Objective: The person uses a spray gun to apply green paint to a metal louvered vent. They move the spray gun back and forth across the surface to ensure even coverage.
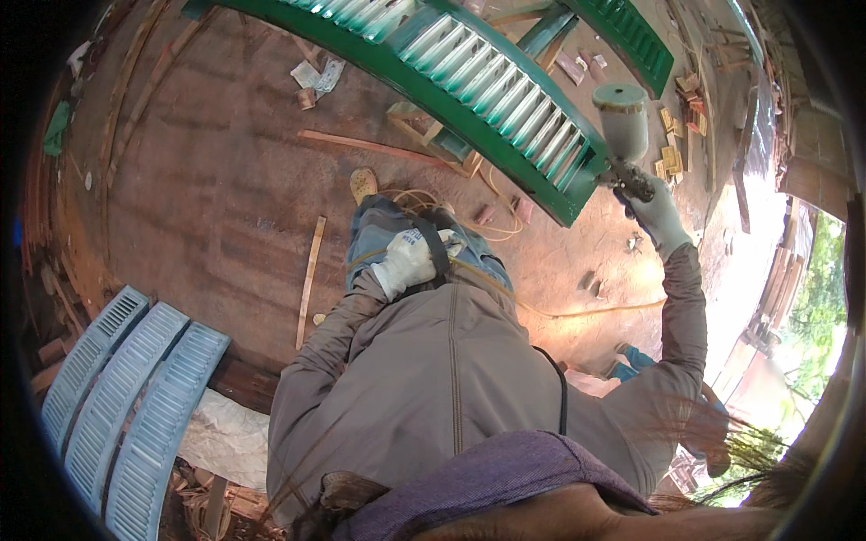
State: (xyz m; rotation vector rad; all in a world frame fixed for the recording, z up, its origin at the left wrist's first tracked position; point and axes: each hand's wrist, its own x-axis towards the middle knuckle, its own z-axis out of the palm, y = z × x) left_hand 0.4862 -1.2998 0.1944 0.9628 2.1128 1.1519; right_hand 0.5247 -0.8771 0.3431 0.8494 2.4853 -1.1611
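Observation:
My right hand (657, 212), in a pale glove, grips a spray gun (631, 183) with a grey cup (622, 122) on top. Its nozzle is close to the right end of a louvred shutter panel (541, 171) with a wet-looking green frame; some slats look whitish. Low by my lap is my left hand (404, 263), also gloved, closed around a thin yellow hose (505, 293). A dark strap (435, 245) crosses beside its fingers. The hose runs off to the right toward my right arm.
Another green louvred panel (622, 41) stands at the far right. Three blue-grey louvred panels (162, 424) lean at the lower left. Wooden strips (312, 281), coiled hose (492, 225) and yellow blocks (669, 162) lie on the floor. A wooden support (433, 135) stands beneath the panel.

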